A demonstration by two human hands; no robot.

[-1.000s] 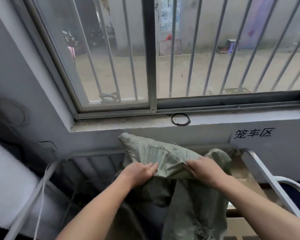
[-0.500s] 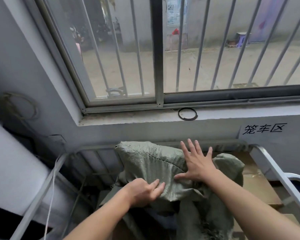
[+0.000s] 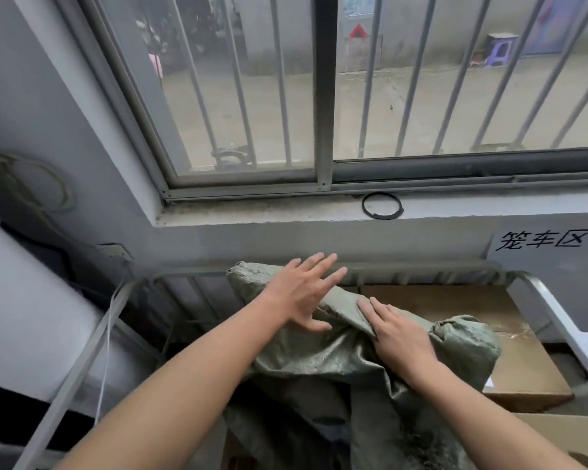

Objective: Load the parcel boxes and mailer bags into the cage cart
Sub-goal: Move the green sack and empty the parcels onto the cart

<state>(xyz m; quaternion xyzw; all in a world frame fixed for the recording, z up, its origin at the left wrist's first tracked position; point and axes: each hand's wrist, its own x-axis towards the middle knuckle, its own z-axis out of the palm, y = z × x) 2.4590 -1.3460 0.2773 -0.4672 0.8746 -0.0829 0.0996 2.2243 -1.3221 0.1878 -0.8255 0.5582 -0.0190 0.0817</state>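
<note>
**Student:** How were the hands set?

**Instructor:** The left hand (image 3: 302,293) was open, fingers straight and fanned, its palm over the upper corner of the green woven sack (image 3: 319,361). Whether the fingertips touched the weave could not be told, as they were slightly blurred. The right hand (image 3: 398,334) was likewise open, fingers straight and close together, lying flat on a raised fold of the sack.

**Student:** Where was the sack?

**Instructor:** Inside the cage cart (image 3: 557,317), crumpled and draped over the load, its top corner reaching the cart's far rail. A cardboard box (image 3: 455,303) lay flat in the cart's far right part, partly under the sack. A second box (image 3: 564,432) showed at the cart's near right edge.

**Student:** What lay outside the cart?

**Instructor:** A thin white strap (image 3: 106,340) hung beside the cart's left rail. Above the cart's far rail, a black ring (image 3: 382,205) lay on the window sill (image 3: 252,215). A sign (image 3: 540,239) with three handwritten characters was on the wall just above the cart's far right corner.
</note>
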